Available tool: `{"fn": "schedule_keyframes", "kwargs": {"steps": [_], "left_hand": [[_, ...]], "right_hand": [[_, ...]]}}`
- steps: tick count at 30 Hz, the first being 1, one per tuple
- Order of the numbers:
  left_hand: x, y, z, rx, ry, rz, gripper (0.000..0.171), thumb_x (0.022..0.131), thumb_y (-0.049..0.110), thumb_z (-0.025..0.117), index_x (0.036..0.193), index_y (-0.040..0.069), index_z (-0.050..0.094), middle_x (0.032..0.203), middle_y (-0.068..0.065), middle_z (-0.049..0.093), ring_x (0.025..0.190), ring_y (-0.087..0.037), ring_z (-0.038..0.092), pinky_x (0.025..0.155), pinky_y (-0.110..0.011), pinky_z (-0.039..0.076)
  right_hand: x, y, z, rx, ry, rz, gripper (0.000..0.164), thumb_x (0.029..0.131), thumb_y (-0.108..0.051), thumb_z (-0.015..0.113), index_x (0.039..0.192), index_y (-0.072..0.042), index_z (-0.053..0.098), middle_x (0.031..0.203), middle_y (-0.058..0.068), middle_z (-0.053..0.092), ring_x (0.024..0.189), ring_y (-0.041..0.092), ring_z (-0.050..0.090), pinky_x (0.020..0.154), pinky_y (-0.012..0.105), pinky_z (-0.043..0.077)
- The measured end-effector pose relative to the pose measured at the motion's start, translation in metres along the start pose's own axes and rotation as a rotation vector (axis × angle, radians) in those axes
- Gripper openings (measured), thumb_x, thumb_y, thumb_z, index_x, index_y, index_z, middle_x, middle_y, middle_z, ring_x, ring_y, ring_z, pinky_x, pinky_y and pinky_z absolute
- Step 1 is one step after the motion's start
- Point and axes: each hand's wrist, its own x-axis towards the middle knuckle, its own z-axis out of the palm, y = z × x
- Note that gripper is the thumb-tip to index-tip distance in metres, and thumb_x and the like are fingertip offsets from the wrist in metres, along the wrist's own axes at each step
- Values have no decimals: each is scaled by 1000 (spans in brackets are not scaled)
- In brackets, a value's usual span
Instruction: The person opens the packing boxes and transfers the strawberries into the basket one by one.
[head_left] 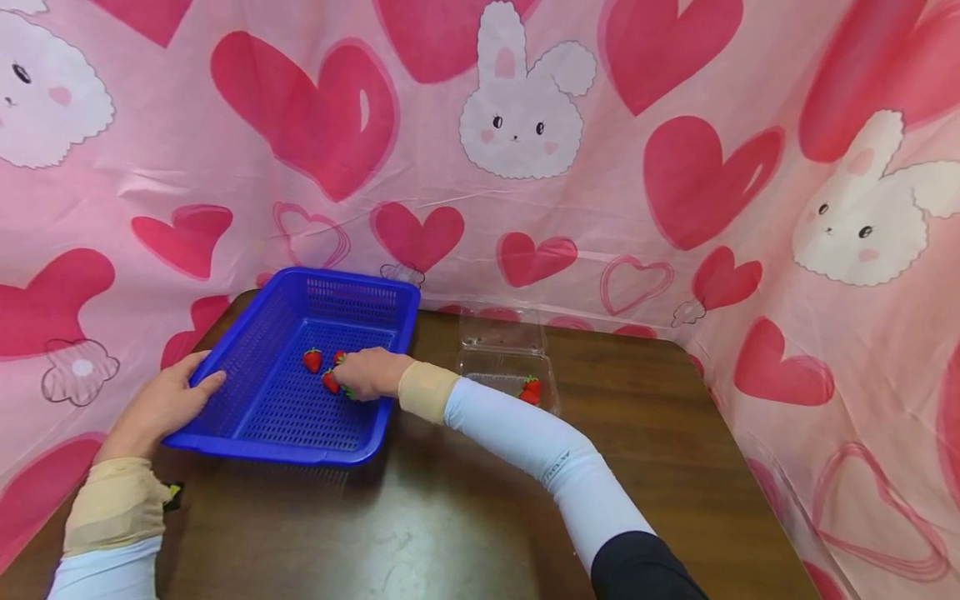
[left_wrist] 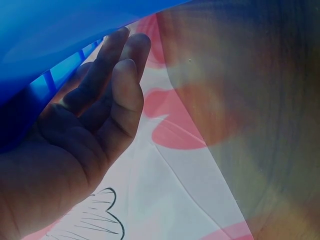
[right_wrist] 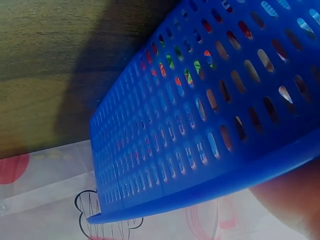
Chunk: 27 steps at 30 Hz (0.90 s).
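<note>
A blue plastic basket (head_left: 300, 454) with slotted walls sits on the left part of the table. My left hand (head_left: 168, 400) grips its left rim, thumb on the inner side and fingers (left_wrist: 127, 90) beneath the rim outside. Over the right wall reaches my right hand (head_left: 371, 373), its fingertips down among the strawberries and hidden behind the hand. One strawberry (head_left: 312, 360) lies apart on the basket floor; others, such as this strawberry (head_left: 331, 382), are right by the fingers. Red and green show through the slots of the basket wall (right_wrist: 150, 165) in the right wrist view.
Right of the basket, a clear plastic clamshell box (head_left: 501, 364) stands with its lid raised, strawberries (head_left: 531, 390) at its right side. A small dark and yellow object (head_left: 174, 497) is by my left wrist. A pink printed cloth (head_left: 427, 167) hangs behind the wooden table (head_left: 637, 450).
</note>
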Motion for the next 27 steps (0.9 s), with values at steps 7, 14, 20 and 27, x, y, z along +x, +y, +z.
{"fn": "schedule_keyframes", "kwargs": {"steps": [7, 14, 20, 27], "left_hand": [[0, 3, -1, -1, -47, -40, 74, 103, 41, 41, 149, -11, 18, 133, -47, 36, 111, -61, 44, 91, -73, 38], [0, 5, -1, -6, -59, -49, 75, 103, 42, 40, 150, -11, 16, 134, -46, 35, 111, -61, 44, 92, -73, 38], [-1, 5, -1, -8, -34, -32, 72, 103, 40, 41, 149, -12, 19, 133, -46, 37, 111, -60, 44, 91, -72, 37], [-3, 4, -1, -3, -13, -17, 70, 104, 38, 41, 148, -12, 21, 132, -47, 37, 110, -60, 44, 91, -71, 36]], "right_hand": [[-1, 2, 0, 46, -17, 1, 8, 94, -17, 62, 101, -20, 65, 94, -3, 64, 78, 14, 54, 73, 32, 54], [-6, 10, -4, 130, 87, -44, 10, 95, -9, 57, 93, -16, 64, 79, -5, 57, 71, 13, 53, 62, 27, 48], [-20, 26, -15, 222, 270, -182, 10, 95, -6, 52, 86, -11, 53, 72, -4, 45, 69, 10, 47, 63, 20, 39], [-47, 49, -26, 292, 449, -205, 20, 91, -8, 55, 77, -16, 43, 68, -8, 39, 63, 6, 40, 59, 17, 29]]}}
